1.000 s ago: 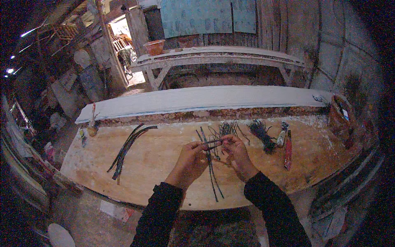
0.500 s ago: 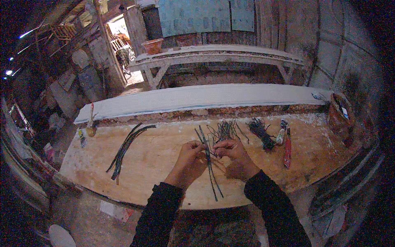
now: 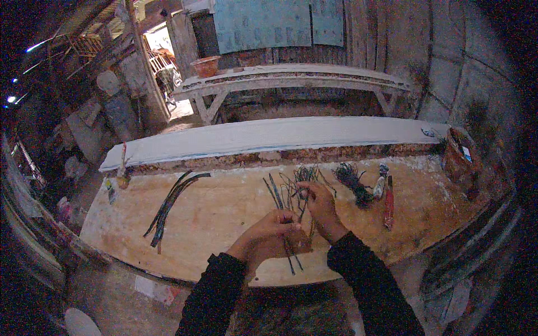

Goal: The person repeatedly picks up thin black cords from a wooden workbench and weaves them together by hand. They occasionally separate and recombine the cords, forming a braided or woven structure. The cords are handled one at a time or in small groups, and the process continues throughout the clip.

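Observation:
My left hand (image 3: 274,228) is closed around a pair of thin dark strips (image 3: 274,193), whose far ends stick out above the fist and near ends below it. To its right and slightly farther off, my right hand (image 3: 322,208) pinches a thin dark cord, which runs down toward the left fist. Just beyond my fingers lies a loose tangle of dark cords (image 3: 307,173). A curved bundle of dark strips (image 3: 172,203) rests on the left part of the wooden tabletop (image 3: 224,196).
To the right lie a bunched black bundle (image 3: 354,182), a small pale container (image 3: 380,185) and a red-handled tool (image 3: 389,208). A brown bag-like container (image 3: 460,157) stands at the far right edge. A whitish raised ledge (image 3: 280,133) runs along the back, with a bench (image 3: 297,71) beyond.
My left hand has slid nearer to me along the strips and closed more fully. My right hand has risen away from the strips, drawing the thin cord up.

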{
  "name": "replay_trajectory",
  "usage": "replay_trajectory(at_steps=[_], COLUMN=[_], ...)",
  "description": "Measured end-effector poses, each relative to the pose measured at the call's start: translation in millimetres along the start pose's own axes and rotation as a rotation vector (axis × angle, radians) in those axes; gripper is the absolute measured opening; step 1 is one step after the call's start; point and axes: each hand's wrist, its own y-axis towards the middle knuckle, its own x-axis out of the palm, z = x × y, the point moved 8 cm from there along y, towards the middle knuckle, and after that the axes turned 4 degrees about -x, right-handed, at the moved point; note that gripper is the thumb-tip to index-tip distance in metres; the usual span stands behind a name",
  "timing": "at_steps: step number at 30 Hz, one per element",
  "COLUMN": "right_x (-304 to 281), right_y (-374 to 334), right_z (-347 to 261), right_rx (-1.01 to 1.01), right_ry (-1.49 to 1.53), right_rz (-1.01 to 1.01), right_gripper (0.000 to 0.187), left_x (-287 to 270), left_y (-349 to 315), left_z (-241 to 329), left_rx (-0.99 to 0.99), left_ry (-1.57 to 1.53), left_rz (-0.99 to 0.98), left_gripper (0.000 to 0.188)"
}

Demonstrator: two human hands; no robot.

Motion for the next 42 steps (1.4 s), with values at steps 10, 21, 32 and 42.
replay_trajectory(at_steps=[10,21,32,42], right_x=[-12,49,51,49], right_y=[-1,-44,-41,-38], right_z=[-7,-50,-23,-29], right_rx=[-0.04,0.385,0.14,0.215], right_ry=[0.171,0.683,0.597,0.525], right_rz=[0.106,-0.643,-0.841,-0.77], right_gripper=[0.013,0.012,0.012,0.015], left_x=[-93,-68,-52,-38], left_y=[-10,-26,-14,-20], left_z=[45,39,35,40], left_rx=[0.449,0.264,0.24,0.185], left_ry=[0.553,-0.283,-0.275,-0.236], left_rz=[0.761,0.672,0.55,0.528], left_gripper=[0.016,0.015,0.008,0.01])
